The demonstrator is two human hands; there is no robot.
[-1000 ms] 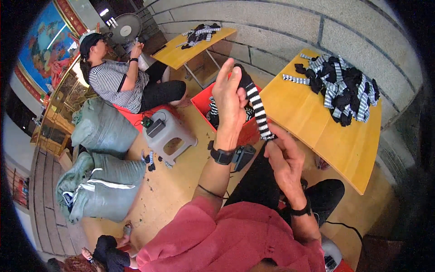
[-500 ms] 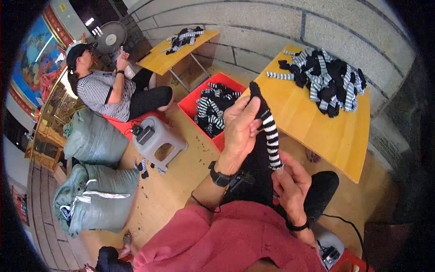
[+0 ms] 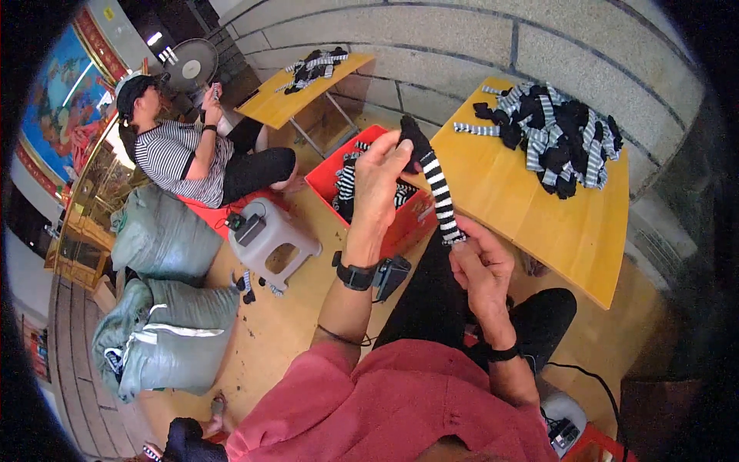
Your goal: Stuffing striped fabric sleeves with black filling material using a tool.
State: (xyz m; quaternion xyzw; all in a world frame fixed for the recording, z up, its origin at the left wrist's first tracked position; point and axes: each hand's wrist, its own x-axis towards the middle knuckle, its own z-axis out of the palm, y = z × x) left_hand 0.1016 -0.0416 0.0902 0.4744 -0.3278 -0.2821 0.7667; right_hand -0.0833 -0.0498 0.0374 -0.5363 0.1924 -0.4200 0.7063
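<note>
A narrow knitted tube (image 3: 440,194), striped black and white with a plain black end, is stretched between my two hands above my lap. Its black upper end is gripped in my left hand (image 3: 375,175), thumb on top; a small reddish patch shows beside the thumb. My right hand (image 3: 485,266) pinches the striped lower end at its pale edge. Whether the piece is a sock or a glove I cannot tell. Just beyond my left hand stands a red bin (image 3: 319,179) holding more striped knits.
A yellow table (image 3: 554,246) at the right bears a heap of striped and black knits (image 3: 550,138). A grey stool (image 3: 273,239) and stuffed green sacks (image 3: 181,331) stand at the left. Another person (image 3: 181,154) sits by a farther table (image 3: 289,100).
Both my hands have shifted up and slightly left with the knitted tube, which now hangs straighter. My left hand has turned a little. The other person's hands have moved slightly.
</note>
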